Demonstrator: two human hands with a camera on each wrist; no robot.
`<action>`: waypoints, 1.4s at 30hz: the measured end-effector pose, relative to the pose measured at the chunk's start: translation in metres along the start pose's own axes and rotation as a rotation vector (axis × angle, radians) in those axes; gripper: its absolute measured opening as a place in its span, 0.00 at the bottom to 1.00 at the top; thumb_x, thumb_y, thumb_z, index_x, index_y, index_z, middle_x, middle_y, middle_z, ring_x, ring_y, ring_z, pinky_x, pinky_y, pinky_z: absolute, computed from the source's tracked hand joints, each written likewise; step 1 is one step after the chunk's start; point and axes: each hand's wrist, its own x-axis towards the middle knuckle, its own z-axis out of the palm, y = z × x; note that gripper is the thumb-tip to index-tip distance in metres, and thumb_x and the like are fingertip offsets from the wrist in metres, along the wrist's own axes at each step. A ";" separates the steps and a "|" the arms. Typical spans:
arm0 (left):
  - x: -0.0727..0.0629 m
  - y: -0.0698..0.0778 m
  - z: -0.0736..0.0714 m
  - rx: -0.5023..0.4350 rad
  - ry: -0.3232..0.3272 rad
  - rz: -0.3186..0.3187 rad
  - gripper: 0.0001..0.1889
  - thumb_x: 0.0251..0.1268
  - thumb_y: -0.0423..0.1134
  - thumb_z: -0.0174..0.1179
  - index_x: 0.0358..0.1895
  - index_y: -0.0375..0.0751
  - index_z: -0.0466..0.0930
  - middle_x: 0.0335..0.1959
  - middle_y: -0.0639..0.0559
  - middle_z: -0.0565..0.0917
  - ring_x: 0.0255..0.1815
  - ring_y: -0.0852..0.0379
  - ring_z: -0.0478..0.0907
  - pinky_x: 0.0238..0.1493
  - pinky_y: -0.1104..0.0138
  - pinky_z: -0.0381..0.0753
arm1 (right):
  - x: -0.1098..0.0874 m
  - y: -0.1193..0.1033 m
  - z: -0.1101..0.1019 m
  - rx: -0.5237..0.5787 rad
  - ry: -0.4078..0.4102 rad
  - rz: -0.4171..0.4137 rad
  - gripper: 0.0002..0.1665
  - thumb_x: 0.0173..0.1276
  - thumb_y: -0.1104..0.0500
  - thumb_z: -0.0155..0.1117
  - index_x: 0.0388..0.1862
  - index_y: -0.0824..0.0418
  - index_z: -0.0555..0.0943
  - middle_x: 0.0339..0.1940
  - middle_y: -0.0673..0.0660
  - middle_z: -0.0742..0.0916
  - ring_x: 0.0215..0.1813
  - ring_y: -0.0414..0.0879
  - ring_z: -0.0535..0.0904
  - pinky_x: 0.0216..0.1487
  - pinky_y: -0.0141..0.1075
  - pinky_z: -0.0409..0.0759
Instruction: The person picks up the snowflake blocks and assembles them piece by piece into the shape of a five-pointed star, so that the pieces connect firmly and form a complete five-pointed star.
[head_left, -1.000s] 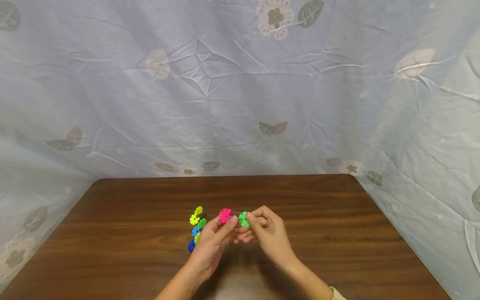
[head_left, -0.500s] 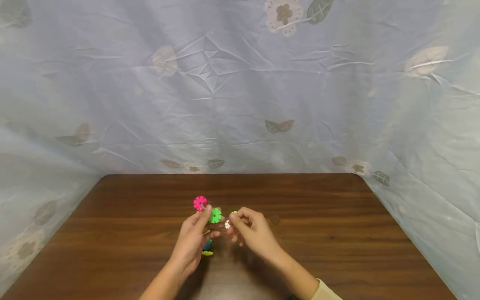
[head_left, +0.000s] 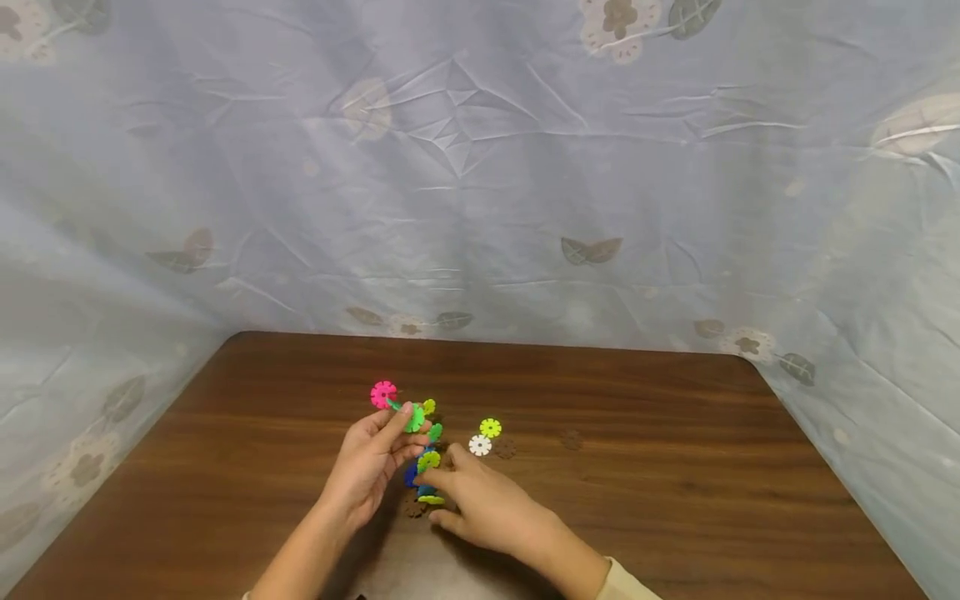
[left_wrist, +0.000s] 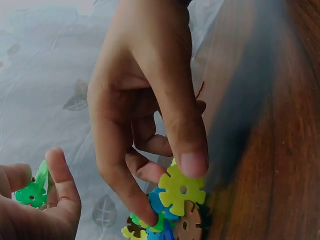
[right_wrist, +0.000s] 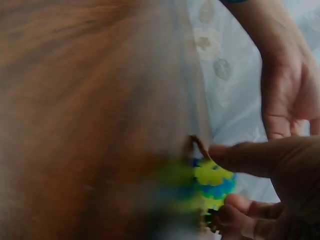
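White wheel [head_left: 480,445] now down, in frm table's [head_left: 660,400] far edge. Freed R hand [head_left: 487,504] at pile [head_left: 429,460], can't tell grip. L hand [head_left: 365,467] pinches green wheel [head_left: 414,418].

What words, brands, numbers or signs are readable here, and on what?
There are none to read in any view.
The cloth backdrop shows only printed leaves and flowers.
No lettering shows on the notched discs; anything fine there is too small or blurred to tell.
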 end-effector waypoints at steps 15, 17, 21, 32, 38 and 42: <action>0.002 -0.011 0.005 0.087 -0.089 -0.032 0.23 0.81 0.36 0.56 0.68 0.21 0.68 0.39 0.54 0.89 0.36 0.66 0.85 0.44 0.77 0.86 | -0.010 0.028 -0.004 0.350 0.017 0.010 0.10 0.73 0.62 0.70 0.51 0.58 0.83 0.37 0.53 0.91 0.30 0.28 0.79 0.33 0.23 0.81; 0.003 -0.012 0.007 0.094 -0.088 -0.032 0.23 0.81 0.36 0.56 0.68 0.21 0.68 0.39 0.53 0.89 0.36 0.66 0.85 0.44 0.77 0.86 | -0.017 0.036 -0.007 0.515 0.032 0.025 0.12 0.75 0.63 0.68 0.54 0.62 0.82 0.36 0.60 0.91 0.30 0.30 0.81 0.33 0.26 0.84; 0.003 -0.015 0.011 0.122 -0.104 -0.024 0.22 0.79 0.38 0.60 0.65 0.23 0.73 0.40 0.54 0.89 0.38 0.65 0.85 0.45 0.76 0.86 | -0.028 0.053 -0.012 0.843 0.107 0.038 0.20 0.77 0.65 0.64 0.64 0.70 0.77 0.39 0.74 0.87 0.31 0.36 0.85 0.34 0.30 0.88; -0.001 -0.033 0.048 0.099 -0.170 -0.014 0.10 0.76 0.41 0.64 0.39 0.37 0.82 0.34 0.55 0.90 0.34 0.64 0.85 0.42 0.73 0.87 | -0.045 0.072 -0.029 1.291 0.239 0.246 0.36 0.77 0.61 0.64 0.79 0.65 0.63 0.40 0.44 0.84 0.41 0.36 0.84 0.46 0.26 0.81; -0.001 -0.038 0.059 0.098 -0.205 0.005 0.10 0.76 0.41 0.64 0.39 0.36 0.82 0.33 0.54 0.91 0.33 0.63 0.86 0.42 0.73 0.87 | -0.048 0.077 -0.031 1.172 0.205 0.239 0.35 0.77 0.60 0.65 0.79 0.62 0.66 0.42 0.44 0.87 0.47 0.40 0.83 0.52 0.32 0.81; -0.001 -0.041 0.062 0.098 -0.217 0.001 0.10 0.75 0.41 0.65 0.40 0.35 0.82 0.32 0.55 0.91 0.33 0.63 0.87 0.42 0.72 0.88 | -0.051 0.079 -0.034 1.076 0.189 0.265 0.33 0.75 0.58 0.67 0.75 0.65 0.71 0.48 0.47 0.87 0.50 0.42 0.82 0.53 0.36 0.80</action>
